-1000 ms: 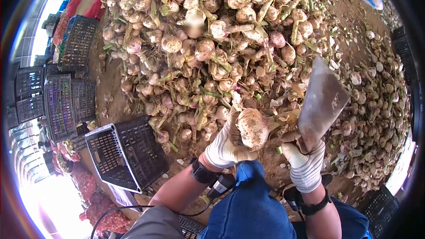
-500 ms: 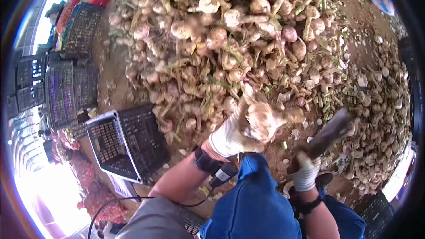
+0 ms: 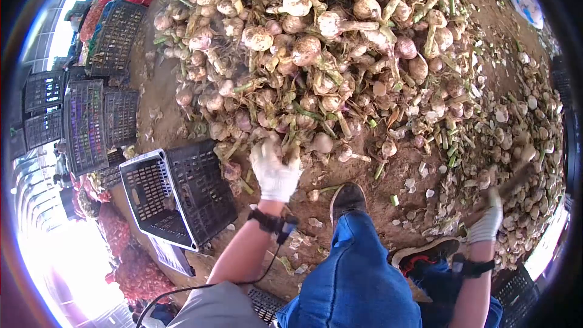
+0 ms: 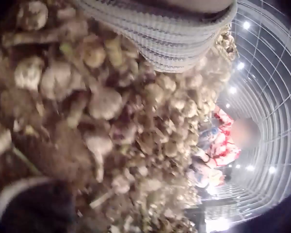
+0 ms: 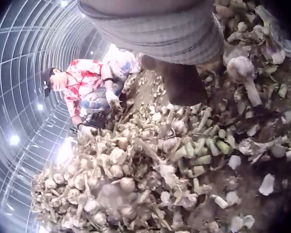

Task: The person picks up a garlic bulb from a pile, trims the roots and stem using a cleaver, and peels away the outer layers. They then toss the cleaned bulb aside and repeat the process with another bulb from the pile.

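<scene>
The left hand (image 3: pixel 277 171), in a white knitted glove, reaches to the lower edge of the big garlic pile (image 3: pixel 306 51), fingers spread over bulbs; whether it touches one is unclear. Only its glove (image 4: pixel 169 43) shows in the left wrist view. Over the smaller heap of trimmed bulbs (image 3: pixel 503 114) at the right, the gloved right hand (image 3: pixel 487 220) grips a broad blade (image 3: pixel 516 181), blurred in the head view. The same dark blade (image 5: pixel 184 86) juts from below the right glove (image 5: pixel 167 36) in the right wrist view.
A black crate with a white rim (image 3: pixel 189 206) lies tipped at the left, with stacked crates (image 3: pixel 85 124) beyond it. Shoes (image 3: pixel 348 199) stand on the soil below the pile. Another person in a red-and-white top (image 5: pixel 85 80) crouches behind the right heap.
The left hand has let go of the large bulb and moved left to the pile's edge. The right hand has swung outward to the right with the blade.
</scene>
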A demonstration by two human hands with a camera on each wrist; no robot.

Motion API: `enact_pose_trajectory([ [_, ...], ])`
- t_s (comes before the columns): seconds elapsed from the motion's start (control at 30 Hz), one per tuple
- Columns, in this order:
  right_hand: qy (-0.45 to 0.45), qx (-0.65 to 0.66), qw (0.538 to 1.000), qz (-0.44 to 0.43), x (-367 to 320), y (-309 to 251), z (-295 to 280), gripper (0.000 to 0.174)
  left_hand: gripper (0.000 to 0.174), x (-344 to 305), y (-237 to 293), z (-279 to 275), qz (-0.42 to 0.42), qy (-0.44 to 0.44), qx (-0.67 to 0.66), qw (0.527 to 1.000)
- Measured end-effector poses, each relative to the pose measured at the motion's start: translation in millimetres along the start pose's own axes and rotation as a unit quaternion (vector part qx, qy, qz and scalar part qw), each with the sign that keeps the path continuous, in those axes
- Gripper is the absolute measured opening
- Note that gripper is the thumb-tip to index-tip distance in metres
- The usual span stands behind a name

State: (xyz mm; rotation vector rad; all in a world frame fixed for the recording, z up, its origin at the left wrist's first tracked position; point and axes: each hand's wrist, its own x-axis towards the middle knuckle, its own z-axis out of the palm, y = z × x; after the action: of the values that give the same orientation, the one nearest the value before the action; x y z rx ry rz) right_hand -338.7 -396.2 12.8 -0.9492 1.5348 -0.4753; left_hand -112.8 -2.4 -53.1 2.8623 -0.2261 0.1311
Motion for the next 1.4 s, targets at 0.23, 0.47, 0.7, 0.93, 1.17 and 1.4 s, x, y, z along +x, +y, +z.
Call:
enact_pose_trajectory([
  [0.23,-0.203,-0.166,0.964,-0.046,-65,72,26,0.015,0.029,12,0,-3,-0.095,-0.196,-0.212,0.953],
  [0.47,-0.267,0.025,0.960,0.083,-111,24,71,0.037,0.027,-6,53,-68,-0.179,-0.407,-0.625,0.641],
  [0.7,-0.457,0.032,0.887,0.054,-132,22,112,0.046,0.109,-6,131,-84,0.132,-0.453,-0.513,0.717],
  [0.93,-0.339,-0.173,0.925,-0.001,-143,-7,108,0.035,0.097,-4,128,-72,0.016,-0.438,-0.632,0.638],
  [1.17,-0.389,-0.475,0.633,-0.471,-155,-14,107,0.012,0.069,12,113,-68,-0.338,-0.523,-0.740,0.253],
  [1.4,-0.422,-0.456,0.598,-0.506,-164,-10,117,0.023,0.042,-13,125,-74,-0.121,-0.399,-0.707,0.572],
])
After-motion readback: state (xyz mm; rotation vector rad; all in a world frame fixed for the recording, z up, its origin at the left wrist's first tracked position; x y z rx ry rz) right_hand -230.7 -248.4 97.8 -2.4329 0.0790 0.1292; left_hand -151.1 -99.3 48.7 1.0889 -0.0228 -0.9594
